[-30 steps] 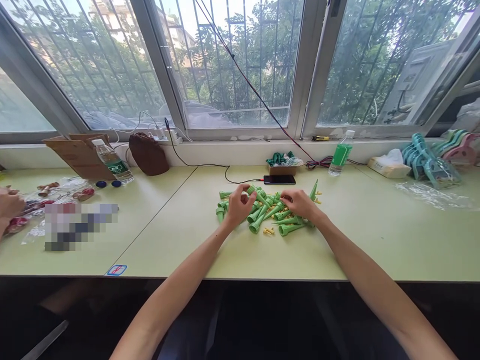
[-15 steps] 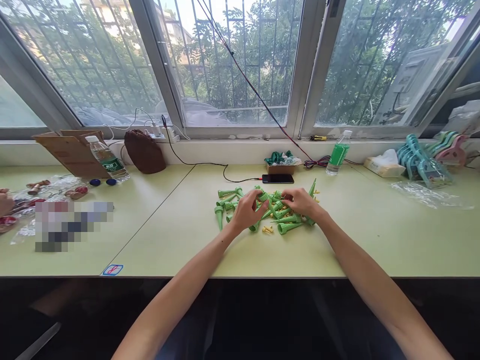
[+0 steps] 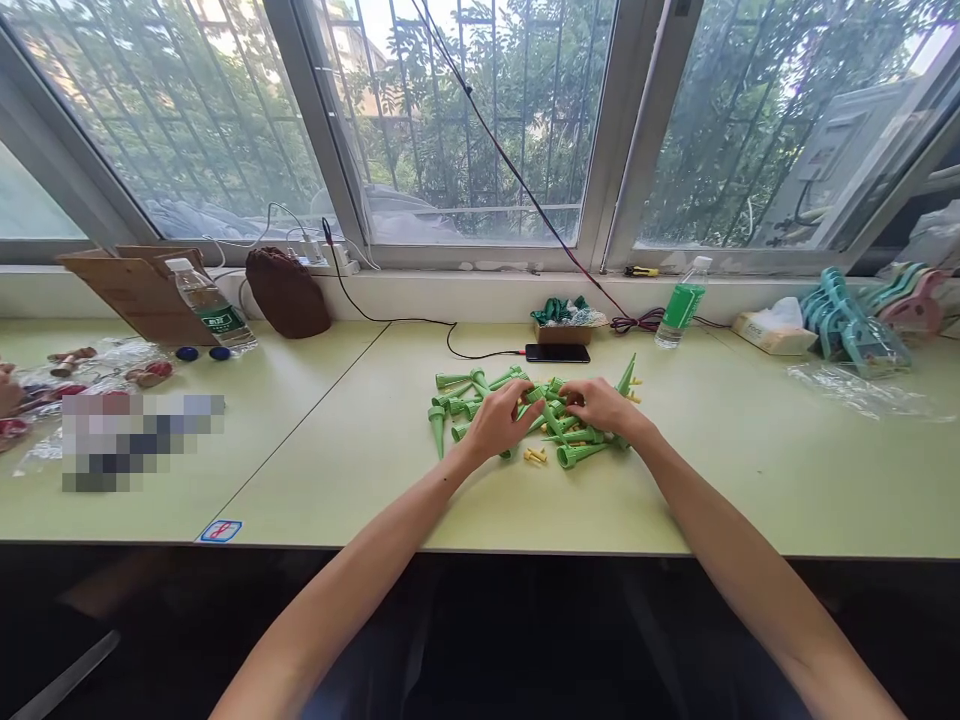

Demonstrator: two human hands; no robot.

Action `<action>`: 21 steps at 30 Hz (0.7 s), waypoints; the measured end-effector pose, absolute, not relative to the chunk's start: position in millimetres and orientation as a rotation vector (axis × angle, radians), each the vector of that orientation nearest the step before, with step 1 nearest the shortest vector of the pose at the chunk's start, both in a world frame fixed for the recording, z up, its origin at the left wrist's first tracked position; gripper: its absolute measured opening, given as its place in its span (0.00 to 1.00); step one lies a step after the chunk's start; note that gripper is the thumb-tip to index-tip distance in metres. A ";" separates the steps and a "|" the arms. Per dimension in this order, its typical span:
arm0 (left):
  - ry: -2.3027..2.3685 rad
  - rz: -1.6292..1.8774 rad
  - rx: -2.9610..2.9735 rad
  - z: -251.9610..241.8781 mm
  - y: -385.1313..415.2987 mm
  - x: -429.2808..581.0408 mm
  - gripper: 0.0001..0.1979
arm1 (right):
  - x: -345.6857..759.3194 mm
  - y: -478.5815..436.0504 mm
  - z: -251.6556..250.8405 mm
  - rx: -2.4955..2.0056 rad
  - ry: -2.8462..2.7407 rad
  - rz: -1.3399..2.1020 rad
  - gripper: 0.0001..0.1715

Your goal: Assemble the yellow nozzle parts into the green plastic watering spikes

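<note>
1. Since the earlier frame: left grip (image 3: 501, 415) (bare hand) has shifted right, closer to the right grip (image 3: 602, 406), which is roughly where it was.
2. Left grip: finger and thumb narrowed around the wide end of a green cone (image 3: 535, 394), over the middle of the pile; thin end slants nearward and right.
3. Right grip: fingertips bunched just beside that cone. Can't tell if anything is pinched; inner side hidden.
4. Handling, judged by look: hollow plastic, so light and stiff. Smooth taper probably slips or rolls; unlikely to break, though the thin tip may bend.
5. Best hold: the thicker collar at the wide end, thumb opposite finger. Avoid the tip, too little to grab.
6. Around the grips: other cones (image 3: 437, 430), jumbled at mixed angles, likely to snag or roll when one is pulled out.
7. Near edge of pile: yellow pegs (image 3: 535, 455). Look small and rigid; a fingertip pinch on the stem should do.
8. Further out on the worktop (image 3: 315, 440): phone (image 3: 557, 353) behind the pile, water bottle (image 3: 680, 308) beyond to the right.
</note>
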State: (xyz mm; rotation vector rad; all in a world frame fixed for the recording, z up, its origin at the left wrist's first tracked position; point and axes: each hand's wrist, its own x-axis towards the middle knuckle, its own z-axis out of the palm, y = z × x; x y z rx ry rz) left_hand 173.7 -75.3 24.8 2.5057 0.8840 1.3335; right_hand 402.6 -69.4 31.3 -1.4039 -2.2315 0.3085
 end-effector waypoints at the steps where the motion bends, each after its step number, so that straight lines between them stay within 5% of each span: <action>1: 0.883 1.328 2.501 25.0 -75.5 173.7 0.13 | 402.5 -69.5 31.3 -1.410 -2.231 0.313 0.12; 21: 0.864 1.320 2.510 23.8 -75.2 174.4 0.13 | 399.3 -71.6 32.1 -1.429 -2.206 0.324 0.13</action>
